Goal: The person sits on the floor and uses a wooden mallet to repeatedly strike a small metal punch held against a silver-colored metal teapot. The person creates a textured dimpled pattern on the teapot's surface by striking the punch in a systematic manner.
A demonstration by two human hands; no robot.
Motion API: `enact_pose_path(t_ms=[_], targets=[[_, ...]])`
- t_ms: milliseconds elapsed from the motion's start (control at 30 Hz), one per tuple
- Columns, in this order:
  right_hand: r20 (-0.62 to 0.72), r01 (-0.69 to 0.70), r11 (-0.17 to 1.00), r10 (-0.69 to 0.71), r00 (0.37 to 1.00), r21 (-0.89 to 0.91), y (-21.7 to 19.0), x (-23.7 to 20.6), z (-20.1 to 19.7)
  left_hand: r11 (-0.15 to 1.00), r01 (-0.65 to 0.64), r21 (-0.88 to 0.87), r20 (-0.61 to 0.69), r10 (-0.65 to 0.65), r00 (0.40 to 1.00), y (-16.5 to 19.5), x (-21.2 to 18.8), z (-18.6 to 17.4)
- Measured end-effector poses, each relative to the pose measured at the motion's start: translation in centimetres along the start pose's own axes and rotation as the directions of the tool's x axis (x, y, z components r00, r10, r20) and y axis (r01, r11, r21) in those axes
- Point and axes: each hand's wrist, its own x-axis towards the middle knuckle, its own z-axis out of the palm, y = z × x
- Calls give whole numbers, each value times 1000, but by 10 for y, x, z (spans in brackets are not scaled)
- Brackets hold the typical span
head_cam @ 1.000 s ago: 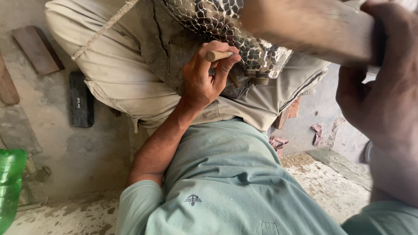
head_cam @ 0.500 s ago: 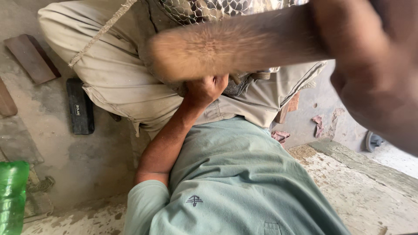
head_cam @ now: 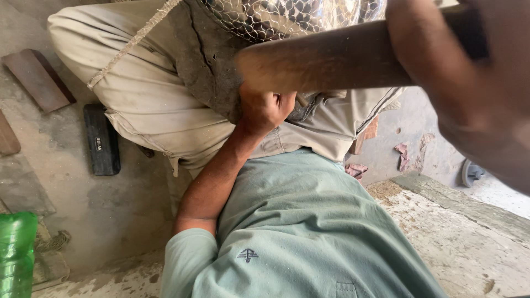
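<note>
My left hand (head_cam: 264,110) is closed around a small wooden-handled tool (head_cam: 301,100), pressed against a dark worn piece (head_cam: 207,60) resting on my beige trouser leg (head_cam: 149,94). Above it lies a wire mesh over dark pebble-like shapes (head_cam: 287,16). My right hand (head_cam: 469,77), close to the camera and blurred, grips a thick wooden mallet (head_cam: 326,60). The mallet's head hangs just above my left hand and hides part of the tool. My green shirt (head_cam: 298,232) fills the lower middle.
A black rectangular block (head_cam: 101,139) and a reddish wooden plank (head_cam: 37,79) lie on the concrete floor at the left. A green plastic bottle (head_cam: 16,254) stands at the lower left beside a coil of rope (head_cam: 53,243). A rough stone slab (head_cam: 469,221) lies at the right.
The mallet swung from the upper right down and left across my left hand, and has now drawn back slightly to the right. My left hand has kept its grip in place.
</note>
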Motion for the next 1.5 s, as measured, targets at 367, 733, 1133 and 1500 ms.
enact_pose_path(t_ms=[367, 733, 1133, 1500], targets=[[-48, -127, 954, 145, 988, 270, -11, 21, 2, 957, 102, -271, -17, -111, 994, -4, 1, 16], [-1, -58, 998, 58, 998, 12, 12, -26, 6, 853, 182, -490, 48, -182, 982, 6, -1, 14], [-41, -197, 979, 200, 979, 51, 24, -39, 22, 944, 201, -261, 209, -148, 967, -4, -31, 26], [-38, -231, 972, 233, 972, 37, 19, -29, 15, 886, 404, -228, 251, -348, 904, 4, -20, 31]])
